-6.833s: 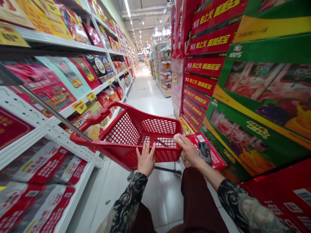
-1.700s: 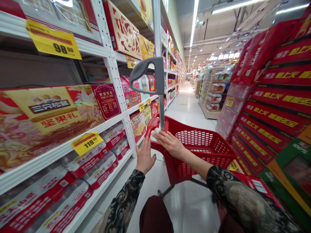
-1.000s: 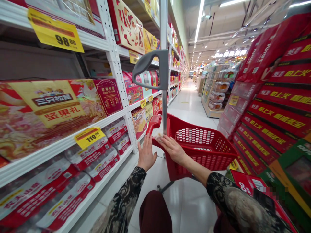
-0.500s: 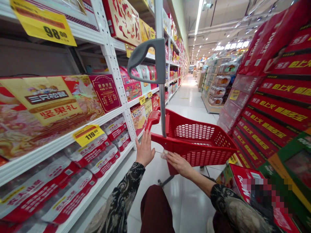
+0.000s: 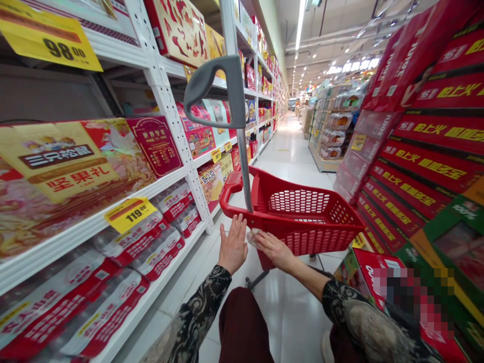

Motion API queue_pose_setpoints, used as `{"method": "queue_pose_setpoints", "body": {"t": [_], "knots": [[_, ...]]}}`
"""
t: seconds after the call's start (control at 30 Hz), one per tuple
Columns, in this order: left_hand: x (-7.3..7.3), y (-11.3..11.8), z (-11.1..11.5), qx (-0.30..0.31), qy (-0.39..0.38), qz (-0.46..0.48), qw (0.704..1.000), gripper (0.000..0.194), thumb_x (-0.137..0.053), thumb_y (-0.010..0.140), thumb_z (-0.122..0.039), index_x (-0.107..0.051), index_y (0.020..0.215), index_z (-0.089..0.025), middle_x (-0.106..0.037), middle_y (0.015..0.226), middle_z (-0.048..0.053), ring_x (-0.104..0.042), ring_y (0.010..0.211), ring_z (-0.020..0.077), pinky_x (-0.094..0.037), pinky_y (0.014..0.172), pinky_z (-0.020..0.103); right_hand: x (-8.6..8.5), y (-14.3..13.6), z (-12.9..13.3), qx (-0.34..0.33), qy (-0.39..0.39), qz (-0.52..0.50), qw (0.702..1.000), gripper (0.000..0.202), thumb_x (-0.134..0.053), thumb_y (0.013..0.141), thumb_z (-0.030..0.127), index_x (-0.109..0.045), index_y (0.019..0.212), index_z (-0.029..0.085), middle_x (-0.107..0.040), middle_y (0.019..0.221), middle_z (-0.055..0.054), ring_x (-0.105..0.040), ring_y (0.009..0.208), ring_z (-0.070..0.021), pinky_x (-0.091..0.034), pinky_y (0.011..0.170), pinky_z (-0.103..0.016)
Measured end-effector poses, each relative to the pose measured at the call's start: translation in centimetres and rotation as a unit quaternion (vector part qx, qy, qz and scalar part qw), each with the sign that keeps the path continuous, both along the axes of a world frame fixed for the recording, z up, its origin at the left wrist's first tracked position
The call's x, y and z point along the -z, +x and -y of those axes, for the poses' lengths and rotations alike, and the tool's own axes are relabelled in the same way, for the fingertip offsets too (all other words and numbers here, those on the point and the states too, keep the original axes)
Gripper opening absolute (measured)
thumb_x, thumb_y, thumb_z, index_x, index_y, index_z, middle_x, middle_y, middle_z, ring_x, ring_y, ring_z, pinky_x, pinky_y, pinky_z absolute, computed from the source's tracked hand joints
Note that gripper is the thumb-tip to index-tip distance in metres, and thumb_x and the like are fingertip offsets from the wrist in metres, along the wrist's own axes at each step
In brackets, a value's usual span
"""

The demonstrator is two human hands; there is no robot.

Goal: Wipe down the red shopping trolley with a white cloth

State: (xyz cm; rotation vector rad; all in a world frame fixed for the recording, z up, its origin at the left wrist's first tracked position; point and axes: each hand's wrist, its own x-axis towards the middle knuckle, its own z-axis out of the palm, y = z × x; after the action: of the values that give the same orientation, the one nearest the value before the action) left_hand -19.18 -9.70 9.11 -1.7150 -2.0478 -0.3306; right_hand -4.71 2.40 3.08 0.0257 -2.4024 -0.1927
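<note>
A red plastic shopping basket cart [image 5: 306, 243] stands in front of me, with a grey upright pole and a grey grip [image 5: 235, 91] rising from its near end. My left hand [image 5: 233, 245] has its fingers stretched out and together, fingertips at the cart's near side just under the red handle [image 5: 227, 194]; it holds nothing. Beside it, my right hand [image 5: 279, 252] lies against the basket's side wall. Under its fingertips is a crumpled white tissue [image 5: 252, 235], pressed to the red plastic and partly covered by the fingers.
White shelving [image 5: 166, 101] with gift boxes and price tags runs along the left, bottled water packs [image 5: 121, 247] on its lower shelf. Stacked red drink cartons [image 5: 423, 171] rise on the right, near a green box [image 5: 449, 252]. A tiled aisle [image 5: 283, 146] leads away between them.
My left hand has moved off the red handle, down and right, onto the cart's near side. My right hand with the tissue has shifted slightly up the basket wall. The view has turned slightly.
</note>
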Motion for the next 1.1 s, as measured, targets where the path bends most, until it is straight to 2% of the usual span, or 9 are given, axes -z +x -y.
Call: {"method": "queue_pose_setpoints", "body": {"t": [0.1,0.2,0.3,0.5,0.57,0.67,0.8,0.97,1.1], "knots": [[0.1,-0.1,-0.1,-0.011,0.009,0.005,1.000,0.069,-0.046,0.073,-0.021,-0.022,0.137,-0.010,-0.018,0.146,0.014,-0.012,0.136,0.0254,-0.009,0.107,0.057,-2.7,0.7,-0.8,0.013,-0.058,-0.084,0.995,0.038,-0.034,0.090,0.009,-0.050,0.124,0.015,-0.052,0.127,-0.010,-0.029,0.130,-0.0207,-0.039,0.101,-0.043],[-0.7,-0.7,-0.7,-0.033,0.030,0.012,0.999,0.070,-0.046,0.073,-0.020,-0.020,0.138,-0.008,-0.017,0.146,0.015,-0.011,0.136,0.0252,-0.009,0.107,0.057,-6.1,0.6,-2.5,0.068,-0.121,-0.198,0.970,0.042,-0.033,0.089,0.007,-0.047,0.127,0.017,-0.045,0.133,-0.009,-0.025,0.132,-0.0200,-0.030,0.107,-0.044],[-1.7,-1.0,-1.7,-0.051,0.039,0.016,0.998,0.069,-0.046,0.074,-0.021,-0.021,0.137,-0.007,-0.018,0.146,0.015,-0.012,0.136,0.0258,-0.009,0.106,0.058,-7.3,-0.8,-2.8,0.122,-0.145,-0.220,0.957,0.046,-0.032,0.087,0.005,-0.043,0.130,0.018,-0.041,0.137,-0.007,-0.022,0.133,-0.0181,-0.027,0.109,-0.042],[-2.3,-0.8,-2.4,-0.053,0.035,0.012,0.998,0.068,-0.047,0.073,-0.021,-0.024,0.137,-0.009,-0.022,0.145,0.015,-0.015,0.135,0.0274,-0.007,0.106,0.059,-4.4,-4.3,0.5,0.116,-0.139,-0.136,0.974,0.047,-0.034,0.087,0.006,-0.041,0.132,0.016,-0.041,0.137,-0.009,-0.016,0.135,-0.0181,-0.028,0.108,-0.043],[-2.2,-1.1,-2.2,-0.048,0.034,0.010,0.998,0.068,-0.045,0.074,-0.020,-0.023,0.137,-0.010,-0.023,0.145,0.014,-0.015,0.135,0.0263,-0.004,0.106,0.059,-3.2,-2.9,0.0,0.130,-0.139,-0.138,0.972,0.050,-0.032,0.085,0.004,-0.038,0.134,0.017,-0.040,0.137,-0.008,-0.015,0.135,-0.0185,-0.029,0.107,-0.044],[-2.1,-1.3,-1.8,-0.041,0.045,0.012,0.998,0.067,-0.044,0.075,-0.019,-0.022,0.138,-0.012,-0.026,0.144,0.014,-0.016,0.135,0.0261,-0.001,0.106,0.059,-1.5,1.9,-2.6,0.174,-0.150,-0.138,0.963,0.062,-0.027,0.079,-0.004,-0.030,0.137,0.019,-0.036,0.140,-0.007,-0.017,0.135,-0.0182,-0.030,0.106,-0.045],[-2.0,0.9,-2.3,0.010,0.060,0.015,0.998,0.062,-0.041,0.077,-0.019,-0.025,0.137,-0.012,-0.028,0.143,0.014,-0.017,0.135,0.0251,0.000,0.107,0.057,-0.6,6.4,-4.5,0.235,-0.164,-0.156,0.945,0.068,-0.027,0.075,-0.006,-0.026,0.139,0.018,-0.028,0.143,-0.008,-0.016,0.135,-0.0188,-0.030,0.106,-0.046],[-1.8,5.2,-4.8,0.094,0.010,0.021,0.995,0.062,-0.043,0.075,-0.020,-0.031,0.135,-0.012,-0.028,0.143,0.012,-0.019,0.135,0.0247,0.000,0.108,0.056,-0.8,3.6,-1.8,0.201,-0.137,-0.140,0.960,0.054,-0.032,0.082,0.002,-0.037,0.134,0.015,-0.036,0.139,-0.010,-0.017,0.135,-0.0199,-0.030,0.106,-0.048],[-1.1,5.1,-6.0,0.087,-0.014,0.016,0.996,0.063,-0.043,0.071,-0.015,-0.035,0.133,-0.014,-0.035,0.140,0.012,-0.025,0.133,0.0256,-0.004,0.108,0.057,0.0,3.8,-1.8,0.207,-0.131,-0.118,0.962,0.051,-0.032,0.084,0.004,-0.038,0.133,0.015,-0.040,0.137,-0.010,-0.018,0.134,-0.0195,-0.032,0.105,-0.046]]}}
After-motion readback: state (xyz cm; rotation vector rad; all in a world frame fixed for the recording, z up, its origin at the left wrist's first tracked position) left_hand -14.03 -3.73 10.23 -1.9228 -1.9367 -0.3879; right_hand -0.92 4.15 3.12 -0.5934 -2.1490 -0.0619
